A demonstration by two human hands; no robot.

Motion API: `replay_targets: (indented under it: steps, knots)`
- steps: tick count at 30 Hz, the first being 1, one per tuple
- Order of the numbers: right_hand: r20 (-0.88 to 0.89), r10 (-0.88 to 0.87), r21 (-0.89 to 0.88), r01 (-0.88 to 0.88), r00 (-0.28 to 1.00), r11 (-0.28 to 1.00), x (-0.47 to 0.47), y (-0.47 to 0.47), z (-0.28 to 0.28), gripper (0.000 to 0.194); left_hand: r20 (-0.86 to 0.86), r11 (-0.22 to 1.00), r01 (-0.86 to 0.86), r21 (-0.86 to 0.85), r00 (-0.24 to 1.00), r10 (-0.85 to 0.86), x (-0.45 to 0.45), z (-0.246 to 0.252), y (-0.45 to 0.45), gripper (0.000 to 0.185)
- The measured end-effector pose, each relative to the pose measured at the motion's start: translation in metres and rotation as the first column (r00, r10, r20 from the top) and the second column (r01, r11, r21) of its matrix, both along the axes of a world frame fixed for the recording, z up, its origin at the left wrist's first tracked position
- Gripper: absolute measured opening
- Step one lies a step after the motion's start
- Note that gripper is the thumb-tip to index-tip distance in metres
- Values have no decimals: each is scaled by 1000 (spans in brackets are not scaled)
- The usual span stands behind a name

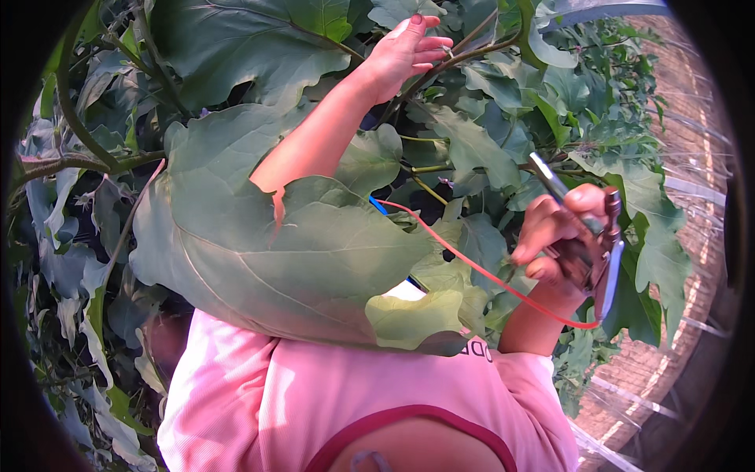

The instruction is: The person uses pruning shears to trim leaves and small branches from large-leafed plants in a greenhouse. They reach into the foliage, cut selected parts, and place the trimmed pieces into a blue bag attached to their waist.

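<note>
My left hand [413, 50] reaches out at the top centre, palm showing and fingers extended, beside a brown-green plant stem [451, 61]. A tiny pale thing shows by its fingertips; whether they touch it is unclear. At the right, my right hand [554, 236] is closed around a shiny metal hand tool [607, 277], partly blurred, its exact kind unclear. From the tool's lower end a red cord [483, 271] curves left and passes behind a large lobed leaf [283, 259]. This leaf, eggplant-like, hides part of my left forearm and chest.
Dense foliage with thick stems [82, 162] surrounds both arms. Another broad leaf [248, 47] hangs at the upper left. A yellowing leaf [422, 312] lies close to my pink shirt [365, 383]. On the right are a brownish, ridged surface [684, 236] and pale bars [693, 187].
</note>
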State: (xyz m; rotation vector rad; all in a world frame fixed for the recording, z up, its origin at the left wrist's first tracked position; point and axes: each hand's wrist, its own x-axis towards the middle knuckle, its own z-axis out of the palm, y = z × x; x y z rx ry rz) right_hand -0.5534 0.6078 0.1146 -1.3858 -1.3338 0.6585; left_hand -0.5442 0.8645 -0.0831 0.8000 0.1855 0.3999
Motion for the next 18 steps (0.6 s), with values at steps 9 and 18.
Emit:
replay_targets:
  steps: [9, 18]
  knots:
    - [-109, -310, 51, 317, 945, 947, -43, -49, -27, 78, -76, 911, -53, 409, 993, 91, -71, -12, -20, 47]
    - [-244, -448, 2, 462, 860, 887, -58, -37, -66, 70, -211, 552, 30, 833, 940, 269, -260, -38, -59, 28]
